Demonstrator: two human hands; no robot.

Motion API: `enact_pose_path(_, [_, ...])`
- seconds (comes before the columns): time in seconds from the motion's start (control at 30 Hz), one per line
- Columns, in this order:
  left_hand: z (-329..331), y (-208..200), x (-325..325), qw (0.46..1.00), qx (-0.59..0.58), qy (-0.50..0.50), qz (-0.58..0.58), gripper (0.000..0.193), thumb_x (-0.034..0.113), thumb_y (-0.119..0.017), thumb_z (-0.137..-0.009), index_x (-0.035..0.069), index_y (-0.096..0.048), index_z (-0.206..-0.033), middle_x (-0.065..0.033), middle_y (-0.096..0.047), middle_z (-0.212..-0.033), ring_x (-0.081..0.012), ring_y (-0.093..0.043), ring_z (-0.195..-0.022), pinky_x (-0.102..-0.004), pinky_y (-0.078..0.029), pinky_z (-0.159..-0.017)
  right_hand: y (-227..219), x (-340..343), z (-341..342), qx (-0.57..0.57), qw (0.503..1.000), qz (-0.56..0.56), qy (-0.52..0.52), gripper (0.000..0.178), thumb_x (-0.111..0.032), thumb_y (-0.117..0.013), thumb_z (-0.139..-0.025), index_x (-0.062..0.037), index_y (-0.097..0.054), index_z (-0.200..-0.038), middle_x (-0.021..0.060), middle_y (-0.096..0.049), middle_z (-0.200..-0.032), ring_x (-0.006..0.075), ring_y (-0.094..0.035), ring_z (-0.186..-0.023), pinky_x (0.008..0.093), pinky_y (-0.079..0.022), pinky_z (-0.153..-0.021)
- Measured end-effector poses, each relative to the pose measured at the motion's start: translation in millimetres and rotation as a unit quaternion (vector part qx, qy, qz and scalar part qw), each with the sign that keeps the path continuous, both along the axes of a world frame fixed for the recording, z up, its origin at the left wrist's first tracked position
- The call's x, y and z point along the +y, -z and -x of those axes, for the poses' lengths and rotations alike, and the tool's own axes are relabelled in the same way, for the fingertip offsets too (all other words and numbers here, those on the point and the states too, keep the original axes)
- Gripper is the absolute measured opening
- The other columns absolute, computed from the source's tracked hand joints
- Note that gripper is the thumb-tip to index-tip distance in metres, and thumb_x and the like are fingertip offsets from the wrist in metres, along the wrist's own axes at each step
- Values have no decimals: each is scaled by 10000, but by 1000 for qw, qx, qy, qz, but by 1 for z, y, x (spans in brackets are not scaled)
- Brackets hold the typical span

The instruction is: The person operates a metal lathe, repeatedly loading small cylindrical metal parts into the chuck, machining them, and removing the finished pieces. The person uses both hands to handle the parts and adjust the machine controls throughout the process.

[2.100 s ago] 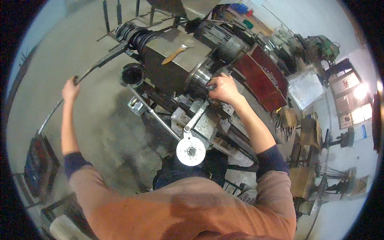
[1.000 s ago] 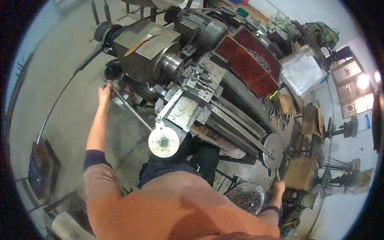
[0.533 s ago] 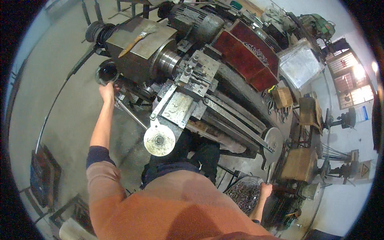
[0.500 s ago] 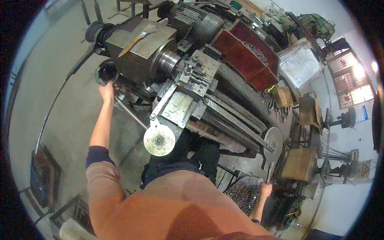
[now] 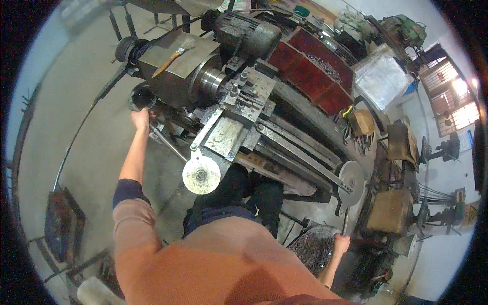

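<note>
My left hand (image 5: 140,120) is closed beside a dark round cup-like part (image 5: 142,96) at the left end of a small lathe. A metal bar (image 5: 170,144) runs from near this hand toward the front; what the fingers hold is hidden. At the right, my right hand (image 5: 341,244) wraps round a metal lever handle (image 5: 347,221) below a grey disc (image 5: 352,180). Between my hands lie the tool block (image 5: 256,91), the shiny chuck (image 5: 211,80) and a pale round plate (image 5: 201,175). A brush (image 5: 170,61) rests on the headstock (image 5: 195,48).
Behind the lathe stand a motor (image 5: 249,33) and a dark red tray (image 5: 305,71) with small metal parts. Hand tools (image 5: 356,140) lie to the right. A basket of small dark pieces (image 5: 312,249) sits low by my right arm. A dark box-like stand (image 5: 63,223) is at far left.
The whole view has shifted slightly. Both hands stay at the same places on the lathe, with the lever handle in my right hand now hanging a little more upright.
</note>
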State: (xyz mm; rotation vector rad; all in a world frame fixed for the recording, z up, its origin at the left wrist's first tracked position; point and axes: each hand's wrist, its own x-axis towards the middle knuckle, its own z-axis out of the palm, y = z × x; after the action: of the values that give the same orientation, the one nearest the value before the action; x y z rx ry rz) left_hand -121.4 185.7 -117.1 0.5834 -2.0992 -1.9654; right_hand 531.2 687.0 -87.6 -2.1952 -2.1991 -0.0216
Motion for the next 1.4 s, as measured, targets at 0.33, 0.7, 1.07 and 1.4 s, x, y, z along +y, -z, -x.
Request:
enact_pose_path(0.33, [55, 35, -58, 990, -31, 92, 100, 173, 98, -546, -686, -73, -560, -711, -145, -596, -607, -213, -579, -495, -321, -440, -451, 4, 119, -43, -98, 981, -85, -141, 336, -344, -568, -663, -35, -609, -786, 201, -618, -820, 389, -591, -781, 463, -469, -682])
enact_pose_path(0.7, [-133, -5, -136, 995, 11, -92, 33, 234, 5, -491, -729, -77, -452, -945, -143, -540, -766, -213, -563, -582, -324, -505, -540, 15, 66, -42, -79, 992, -47, -83, 371, -344, -553, -698, 12, -599, -790, 227, -617, -811, 385, -595, -815, 472, -470, -706])
enact_pose_path(1.07, [-109, 11, -131, 988, 55, -146, -8, 301, -38, -430, -726, -95, -400, -1021, -189, -554, -718, -271, -598, -573, -339, -522, -541, -4, -3, 0, -3, 999, 21, 35, 388, -323, -561, -677, 18, -622, -852, 250, -603, -908, 403, -569, -885, 454, -441, -772])
enact_pose_path(1.4, [-126, 14, -163, 982, -61, -84, 155, 216, 105, -545, -727, -36, -527, -889, -142, -591, -682, -208, -574, -534, -311, -452, -496, 34, 81, -66, -97, 984, -102, -113, 382, -408, -578, -717, -33, -557, -782, 189, -600, -747, 379, -592, -757, 470, -472, -675])
